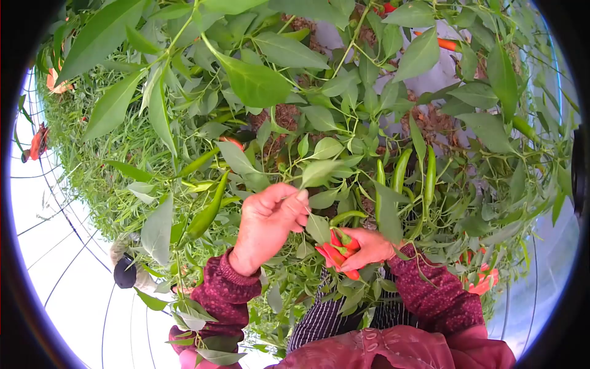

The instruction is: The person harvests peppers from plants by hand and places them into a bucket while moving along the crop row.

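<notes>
My left hand [270, 224] is closed in a pinch, thumb against forefinger, at the lower end of a pale green pepper leaf [321, 173]. Another leaf [318, 228] hangs just beside its fingers. Several red chili peppers [337, 251] with green stems are bunched in my right hand [369, 247], whose fingers wrap round them. A curved green chili [348, 216] hangs just above that hand. Further right, long green chilies [429, 182] hang from the plant, and a big green chili [208, 209] hangs left of my left hand.
Dense pepper foliage surrounds both hands. Red chilies show at the top right [447, 44] and behind leaves near the middle [232, 143]. Red-orange items [484, 280] lie at the lower right. At the lower left a person in a dark cap [125, 271] is partly visible by the greenhouse wall.
</notes>
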The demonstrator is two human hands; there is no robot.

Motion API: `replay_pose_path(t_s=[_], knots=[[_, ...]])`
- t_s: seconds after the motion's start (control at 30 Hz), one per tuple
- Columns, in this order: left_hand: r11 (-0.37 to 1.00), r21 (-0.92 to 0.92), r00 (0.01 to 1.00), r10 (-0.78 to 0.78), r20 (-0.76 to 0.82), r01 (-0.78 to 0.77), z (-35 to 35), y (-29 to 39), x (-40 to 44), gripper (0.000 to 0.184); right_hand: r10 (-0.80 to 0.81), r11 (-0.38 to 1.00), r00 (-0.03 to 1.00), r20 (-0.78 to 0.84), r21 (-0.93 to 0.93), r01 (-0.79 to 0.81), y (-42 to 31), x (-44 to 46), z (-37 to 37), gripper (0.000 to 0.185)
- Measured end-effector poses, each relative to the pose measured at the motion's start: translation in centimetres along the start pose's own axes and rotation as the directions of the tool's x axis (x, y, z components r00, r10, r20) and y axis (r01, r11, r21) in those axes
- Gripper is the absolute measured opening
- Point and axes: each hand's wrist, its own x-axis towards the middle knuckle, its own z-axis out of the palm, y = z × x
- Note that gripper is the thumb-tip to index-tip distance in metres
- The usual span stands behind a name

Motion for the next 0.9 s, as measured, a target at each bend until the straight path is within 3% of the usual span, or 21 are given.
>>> replay_pose_path(t_s=[0.03,0.1,0.13,0.17,0.23,0.3,0.4,0.43,0.5,0.63,0.7,0.77,0.83,0.9], knots=[[1.000,-0.001,1.000,0.009,0.006,-0.009,-0.2,0.9,0.0,0.018,-0.006,1.000,1.000,-0.006,-0.007,0.006,0.0,-0.1,0.1,0.058],[0.982,-0.179,0.997,0.046,-0.057,-0.055,-0.7,3.1,0.9,0.017,-0.014,1.000,0.999,-0.037,0.011,0.015,-0.5,-0.3,0.0,0.060],[0.977,-0.202,0.996,0.060,-0.073,-0.074,-1.0,3.8,1.5,0.017,-0.130,0.984,0.989,-0.070,0.117,0.138,-0.6,-0.4,0.4,0.065],[0.975,-0.202,0.995,0.080,-0.060,-0.090,-0.9,4.1,2.0,0.017,-0.146,0.983,0.986,-0.080,0.101,0.154,-0.9,-0.5,0.6,0.065],[0.979,0.121,0.985,0.167,-0.037,-0.161,-0.5,4.3,2.7,0.016,-0.342,0.881,0.930,-0.138,0.298,0.368,-1.6,-0.7,0.8,0.064],[0.956,0.199,0.975,0.220,0.000,-0.216,0.0,3.7,3.2,0.010,-0.398,0.851,0.905,-0.149,0.308,0.425,-2.6,-0.8,1.3,0.068],[0.749,0.520,0.867,0.498,-0.031,-0.411,0.9,4.0,4.2,0.011,-0.554,0.733,0.817,-0.157,0.373,0.569,-2.8,0.1,1.4,0.068],[0.742,0.518,0.863,0.505,-0.014,-0.426,1.5,4.6,4.6,0.011,-0.551,0.733,0.813,-0.187,0.356,0.579,-3.6,-0.3,1.8,0.068],[0.423,0.670,0.677,0.718,0.163,-0.610,3.0,6.5,5.3,0.011,-0.516,0.685,0.800,-0.306,0.413,0.600,-3.8,-0.1,2.2,0.072],[0.404,0.565,0.623,0.734,0.270,-0.720,7.2,9.3,8.0,0.012,-0.548,0.654,0.793,-0.266,0.455,0.605,-4.0,0.7,1.1,0.066],[0.328,0.621,0.626,0.698,0.349,-0.712,8.3,9.5,10.7,0.015,-0.529,0.700,0.812,-0.248,0.413,0.582,-4.0,1.5,0.4,0.065],[0.356,0.576,0.550,0.810,0.203,-0.736,9.5,9.7,13.6,0.019,-0.488,0.811,0.861,-0.142,0.292,0.507,-4.1,2.0,-0.1,0.064],[0.583,0.485,0.677,0.736,0.027,-0.652,9.8,11.9,15.4,0.022,-0.526,0.772,0.835,-0.160,0.323,0.548,-4.4,1.3,0.0,0.066],[0.386,0.692,0.622,0.774,0.118,-0.611,6.8,11.6,20.5,0.023,-0.547,0.745,0.831,-0.099,0.394,0.538,-4.4,1.5,-0.5,0.067]])
